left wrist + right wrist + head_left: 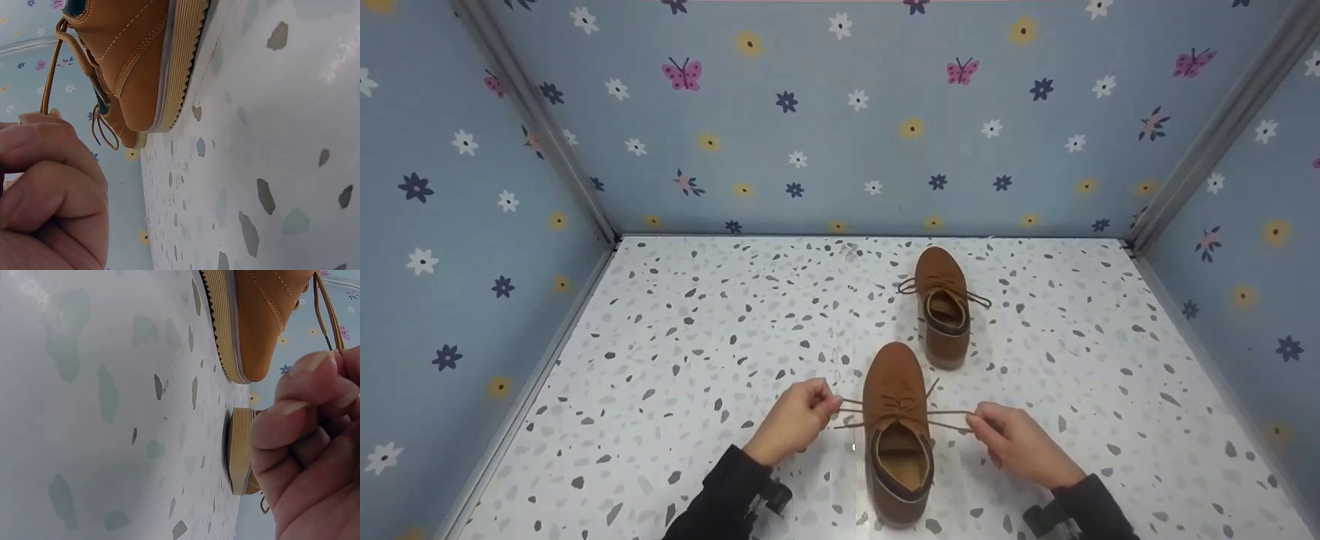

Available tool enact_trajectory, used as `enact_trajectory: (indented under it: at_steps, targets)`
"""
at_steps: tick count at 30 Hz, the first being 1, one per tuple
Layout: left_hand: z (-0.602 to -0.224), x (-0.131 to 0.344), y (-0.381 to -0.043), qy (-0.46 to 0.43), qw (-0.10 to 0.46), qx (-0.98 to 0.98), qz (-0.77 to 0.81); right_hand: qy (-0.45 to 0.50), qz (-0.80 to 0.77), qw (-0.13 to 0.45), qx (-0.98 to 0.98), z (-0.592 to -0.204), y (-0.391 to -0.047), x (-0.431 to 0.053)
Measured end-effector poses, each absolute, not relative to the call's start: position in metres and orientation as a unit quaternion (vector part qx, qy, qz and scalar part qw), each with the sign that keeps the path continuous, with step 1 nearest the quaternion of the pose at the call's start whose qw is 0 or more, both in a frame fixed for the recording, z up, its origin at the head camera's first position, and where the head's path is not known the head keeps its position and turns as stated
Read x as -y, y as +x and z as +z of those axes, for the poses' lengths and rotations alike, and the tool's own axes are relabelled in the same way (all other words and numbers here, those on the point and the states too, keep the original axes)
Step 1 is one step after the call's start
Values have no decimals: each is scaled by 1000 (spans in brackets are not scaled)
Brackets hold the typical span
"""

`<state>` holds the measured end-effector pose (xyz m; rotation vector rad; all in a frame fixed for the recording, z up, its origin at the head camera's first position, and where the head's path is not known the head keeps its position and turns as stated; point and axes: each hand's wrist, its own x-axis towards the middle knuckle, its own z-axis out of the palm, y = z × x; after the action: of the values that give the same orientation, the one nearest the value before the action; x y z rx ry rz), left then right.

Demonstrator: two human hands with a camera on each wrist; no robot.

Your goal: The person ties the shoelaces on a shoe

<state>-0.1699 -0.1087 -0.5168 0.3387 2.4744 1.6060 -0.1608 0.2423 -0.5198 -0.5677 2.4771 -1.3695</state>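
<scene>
A brown lace-up shoe (894, 369) stands upright on the speckled surface between the two hands, its toe facing away. My left hand (795, 421) pinches a brown shoelace (851, 402) at the shoe's left side, and the lace is stretched out sideways. On the opposite side my right hand (1024, 442) grips the lace (949, 412) between thumb and fingers, also drawn outward. Two loose lace ends stick out near the knot. In the left wrist view, curled fingers (50, 163) hold the lace beside the sole. The right wrist view shows curled fingers (304, 394) at the lace too.
A second brown shoe (939, 262) stands farther back, slightly right, with its laces looped out in a bow. Blue flowered panels (840, 112) rise at the back and both sides of the white speckled surface (697, 322), joined by grey corner posts (536, 120).
</scene>
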Motion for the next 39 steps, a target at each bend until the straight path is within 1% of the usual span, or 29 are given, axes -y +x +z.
enact_trajectory:
  at_steps: [7, 12, 16, 19, 21, 23, 25, 29, 33, 36, 39]
  targets:
    - [-517, 109, -170, 114, 99, -833, 533, -186, -471, 151, -849, -521, -161, -241]
    - [-520, 107, -170, 110, 92, -847, 512, -169, -466, 167, -852, -523, -160, -239]
    - [-519, 107, -170, 115, 86, -854, 500, -165, -458, 157, -860, -522, -157, -238]
    - [-517, 108, -168, 110, 63, -873, 470, -156, -435, 143, -875, -518, -152, -239]
    - [-515, 109, -164, 101, 43, -893, 437, -152, -411, 146, -887, -514, -147, -239]
    - [-514, 109, -157, 93, 36, -908, 407, -165, -390, 150, -893, -511, -140, -237]
    - [-513, 109, -148, 96, 52, -908, 405, -196, -385, 151, -889, -511, -133, -234]
    - [-512, 100, -129, 137, 119, -872, 455, -238, -403, 162, -869, -511, -118, -222]
    - [-517, 84, -114, 167, 168, -834, 499, -224, -405, 196, -864, -510, -105, -205]
    - [-523, 75, -108, 167, 178, -818, 521, -201, -404, 209, -868, -511, -101, -191]
    - [-529, 69, -106, 169, 163, -811, 536, -187, -426, 209, -860, -515, -102, -181]
